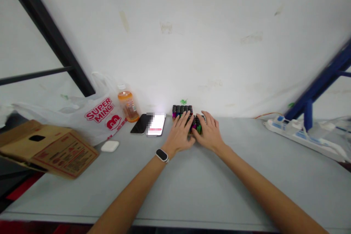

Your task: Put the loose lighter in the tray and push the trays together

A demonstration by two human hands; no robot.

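Right by the middle of the desk's (pixel 219 190) back edge stand lots of little lighters (pixel 178 110), packed close together. They have black tops, and their shiny bodies show purple, blue and green. They make two bunches: one sits near the wall (pixel 208 44), and one sits nearer the front, between the hands. They are too small and too covered to count one by one.

Two hands touch them. The left hand (pixel 179 133) is open, with long fingers a little apart, laid over the lighters. The right hand (pixel 208 132) is open too, bent softly along their right side, thumb in front. I cannot tell how hard either one presses. One band (pixel 162 155) is on the left wrist.

Toward the desk's left edge are two phones (pixel 140 124), one orange bottle (pixel 128 106), one small white case (pixel 110 146), one plastic bag (pixel 79 117) and one brown box (pixel 65 153). One white power strip (pixel 304 139) lies near the back right corner.
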